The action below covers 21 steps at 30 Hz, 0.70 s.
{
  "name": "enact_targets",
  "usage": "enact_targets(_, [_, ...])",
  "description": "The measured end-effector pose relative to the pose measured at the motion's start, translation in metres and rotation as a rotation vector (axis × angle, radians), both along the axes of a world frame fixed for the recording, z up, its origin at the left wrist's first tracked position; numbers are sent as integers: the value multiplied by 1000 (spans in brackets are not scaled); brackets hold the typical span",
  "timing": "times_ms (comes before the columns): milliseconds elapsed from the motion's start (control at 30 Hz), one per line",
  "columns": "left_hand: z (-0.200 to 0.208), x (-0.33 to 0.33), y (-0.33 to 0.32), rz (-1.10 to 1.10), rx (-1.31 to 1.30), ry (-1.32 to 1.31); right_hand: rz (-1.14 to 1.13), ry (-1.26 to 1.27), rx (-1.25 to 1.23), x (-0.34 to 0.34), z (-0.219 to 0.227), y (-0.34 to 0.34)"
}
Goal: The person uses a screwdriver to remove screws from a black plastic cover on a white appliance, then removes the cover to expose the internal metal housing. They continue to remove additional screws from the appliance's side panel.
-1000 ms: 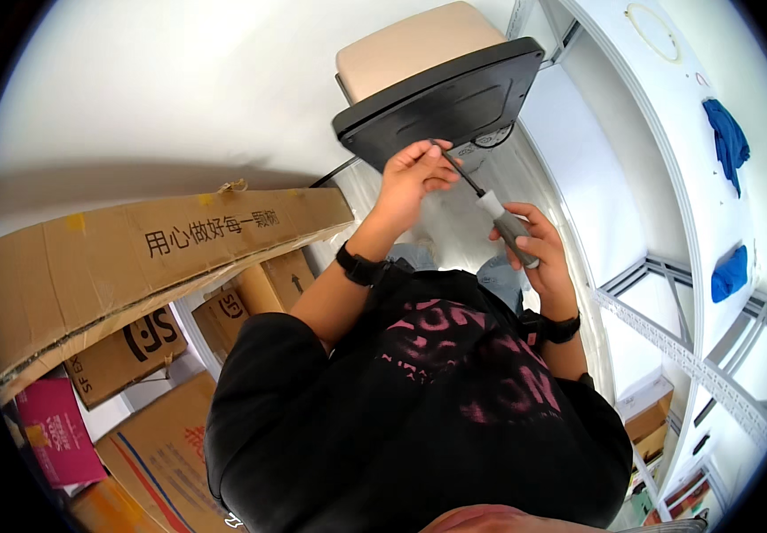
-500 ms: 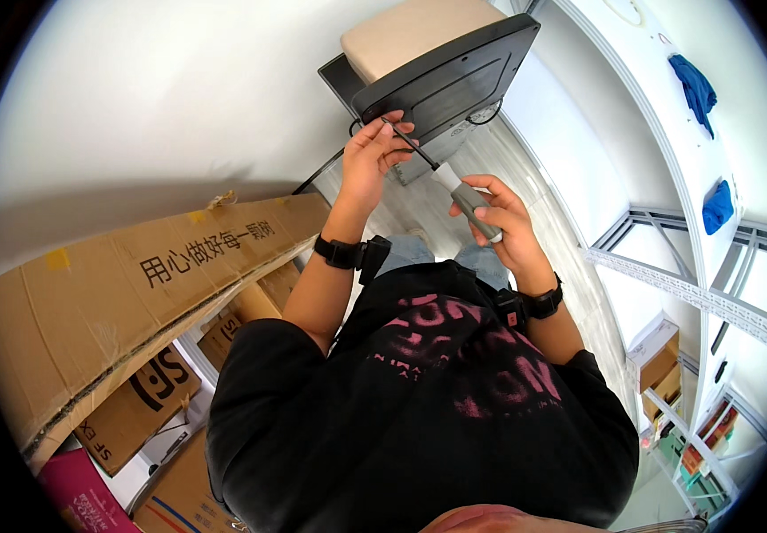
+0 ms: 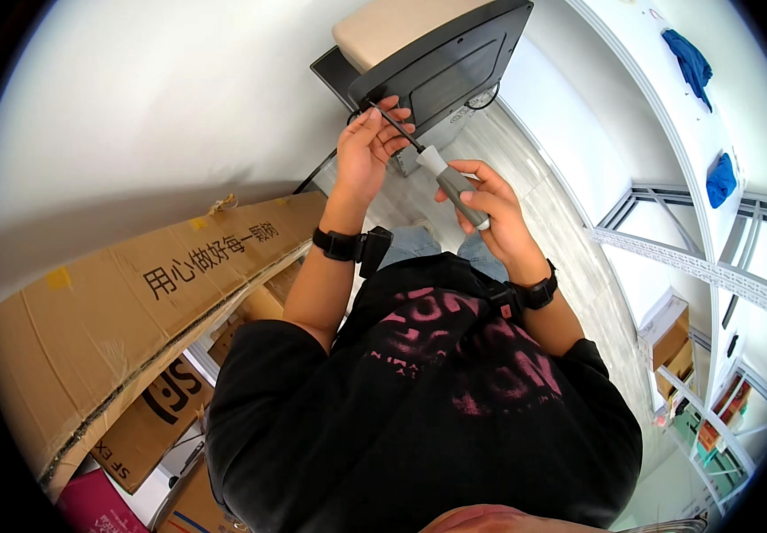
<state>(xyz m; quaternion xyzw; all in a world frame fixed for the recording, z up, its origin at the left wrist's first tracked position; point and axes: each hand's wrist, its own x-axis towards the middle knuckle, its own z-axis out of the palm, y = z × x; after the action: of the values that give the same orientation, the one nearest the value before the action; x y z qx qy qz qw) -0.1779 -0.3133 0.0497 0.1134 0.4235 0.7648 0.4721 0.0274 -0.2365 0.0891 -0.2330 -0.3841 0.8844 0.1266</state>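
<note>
A: Item one?
B: Screwdriver (image 3: 448, 179), grey and white handle, thin dark shaft. Right hand (image 3: 488, 210) has its fingers wrapped closed round the handle.

A: Tip position?
B: Against the lower edge of the dark panel (image 3: 441, 59), which stands upright ahead of the person. Left hand (image 3: 367, 147) has its fingers pinched on the shaft near the tip.

A: Surroundings?
B: Long cardboard box (image 3: 126, 302) on the left; white shelving (image 3: 703, 133) on the right.

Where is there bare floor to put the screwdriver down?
Bare pale floor lies right of the right hand and screwdriver, toward the white shelving. Left of the left hand it is crowded with cardboard boxes.
</note>
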Motion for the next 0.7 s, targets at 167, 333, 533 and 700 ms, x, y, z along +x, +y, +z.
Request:
enact_targets(167, [-1, -2, 0, 0, 6, -23, -9, 25, -19, -4, -5, -1])
enact_targets(333, [2, -2, -1, -1, 0, -45, -68, -39, 89, -8, -3, -10])
enact_targets(533, [8, 3, -2, 34, 19, -104, -70, -44, 145, -9, 5, -12])
enact_targets(700, [13, 2, -1, 48, 1, -162, -33, -29, 228, -8, 3, -12])
